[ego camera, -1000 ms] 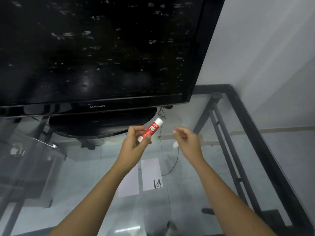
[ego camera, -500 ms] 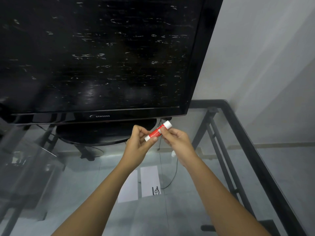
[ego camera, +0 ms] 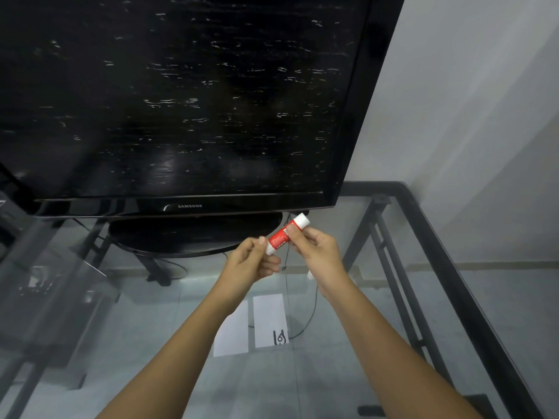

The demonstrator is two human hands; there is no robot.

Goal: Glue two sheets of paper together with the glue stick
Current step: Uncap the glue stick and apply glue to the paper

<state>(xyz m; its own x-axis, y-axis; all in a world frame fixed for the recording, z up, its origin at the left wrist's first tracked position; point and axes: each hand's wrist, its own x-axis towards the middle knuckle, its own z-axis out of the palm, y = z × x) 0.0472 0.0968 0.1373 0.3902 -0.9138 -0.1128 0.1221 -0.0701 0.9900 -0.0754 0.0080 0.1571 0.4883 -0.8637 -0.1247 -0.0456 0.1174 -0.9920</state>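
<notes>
Glass tabletop [ego camera: 348, 373] on a black metal frame fills the lower frame; a large dark television [ego camera: 181, 101] on an oval stand takes up the upper left and centre, with grey wall at upper right. Working left to right: my left hand [ego camera: 252, 261], just left of centre, has its fingertips pinched on the lower white end of the glue stick [ego camera: 284, 235]. The stick itself is red with white ends, held in the air at frame centre, tilted up to the right, well above the table. My right hand [ego camera: 316, 249] is clamped on the red barrel, thumb on top; something small and white shows under its palm, possibly the cap, cannot confirm. Below the hands, two sheets of paper [ego camera: 269, 320] lie flat side by side on the glass, apart from each other, the right one bearing a black mark near its bottom edge. Judged step: readying the stick, likely twisting the base to raise glue; no glue applied yet. Next move calls for bringing the open end down onto one sheet and rubbing along it, steadying the paper so it doesn't slide on glass.
</notes>
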